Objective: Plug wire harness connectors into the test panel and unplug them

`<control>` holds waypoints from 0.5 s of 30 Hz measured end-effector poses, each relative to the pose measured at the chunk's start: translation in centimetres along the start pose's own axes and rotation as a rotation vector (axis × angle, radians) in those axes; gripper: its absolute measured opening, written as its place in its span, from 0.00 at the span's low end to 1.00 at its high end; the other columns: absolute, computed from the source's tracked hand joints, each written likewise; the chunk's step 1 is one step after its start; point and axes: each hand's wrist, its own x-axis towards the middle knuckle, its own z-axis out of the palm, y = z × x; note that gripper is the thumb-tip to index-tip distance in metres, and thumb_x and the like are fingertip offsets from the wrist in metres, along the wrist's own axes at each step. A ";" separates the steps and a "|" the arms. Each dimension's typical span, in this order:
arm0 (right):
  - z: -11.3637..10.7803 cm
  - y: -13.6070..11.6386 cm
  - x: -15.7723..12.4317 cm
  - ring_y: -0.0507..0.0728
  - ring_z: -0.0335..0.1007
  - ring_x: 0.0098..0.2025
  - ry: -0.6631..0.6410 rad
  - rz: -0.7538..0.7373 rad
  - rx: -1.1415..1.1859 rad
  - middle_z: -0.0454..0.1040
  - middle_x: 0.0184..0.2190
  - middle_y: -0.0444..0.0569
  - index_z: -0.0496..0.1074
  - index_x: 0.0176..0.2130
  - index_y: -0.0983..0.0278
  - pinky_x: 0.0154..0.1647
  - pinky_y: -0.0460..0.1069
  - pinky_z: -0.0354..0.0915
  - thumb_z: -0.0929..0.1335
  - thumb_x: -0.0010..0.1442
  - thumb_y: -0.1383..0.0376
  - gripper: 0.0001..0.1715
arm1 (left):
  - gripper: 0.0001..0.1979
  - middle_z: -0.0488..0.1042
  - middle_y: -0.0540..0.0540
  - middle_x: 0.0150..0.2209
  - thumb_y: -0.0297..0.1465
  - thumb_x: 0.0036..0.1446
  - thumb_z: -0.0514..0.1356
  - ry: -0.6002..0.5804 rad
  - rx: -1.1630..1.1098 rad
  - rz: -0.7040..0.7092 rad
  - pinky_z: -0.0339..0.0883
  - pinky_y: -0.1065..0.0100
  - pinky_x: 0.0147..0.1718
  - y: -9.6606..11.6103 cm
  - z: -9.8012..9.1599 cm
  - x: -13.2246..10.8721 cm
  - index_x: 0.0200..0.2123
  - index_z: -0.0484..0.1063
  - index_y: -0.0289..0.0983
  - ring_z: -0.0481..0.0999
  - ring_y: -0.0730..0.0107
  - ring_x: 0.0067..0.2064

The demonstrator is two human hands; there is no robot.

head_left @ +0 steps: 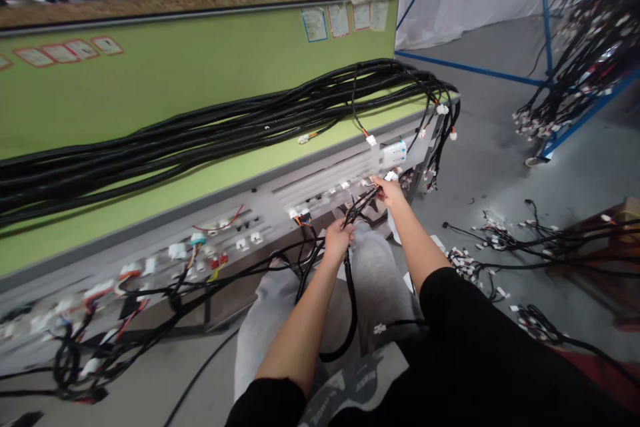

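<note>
Our hands are slightly apart, left (339, 238) and right (387, 192), both closed on black cables (362, 205) just near of the surface (200, 181). Along its near edge, a grey strip (273, 197) holds white plugs (256, 237); a thick cable bundle (225, 121) lies farther back.

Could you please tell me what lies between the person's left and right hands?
In the head view, a bunch of black cables spans the stretch from the left hand to the right hand.
</note>
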 end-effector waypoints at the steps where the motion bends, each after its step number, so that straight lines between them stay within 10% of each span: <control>1: 0.2 0.0 0.1 0.48 0.61 0.18 0.015 -0.007 -0.001 0.67 0.15 0.38 0.65 0.23 0.63 0.19 0.44 0.58 0.74 0.39 0.67 0.14 | 0.08 0.68 0.52 0.22 0.23 0.48 0.54 -0.002 0.000 0.004 0.52 0.77 0.13 0.1 0.1 0.0 0.34 0.69 0.31 0.62 0.81 0.16; 15: -3.9 0.6 -3.5 0.48 0.69 0.32 -0.267 -0.103 0.411 0.74 0.31 0.42 0.69 0.31 0.61 0.31 0.44 0.66 0.68 0.51 0.65 0.03 | 0.07 0.67 0.53 0.21 0.23 0.48 0.54 0.027 -0.032 0.025 0.50 0.77 0.13 0.2 0.0 0.3 0.33 0.68 0.31 0.61 0.81 0.15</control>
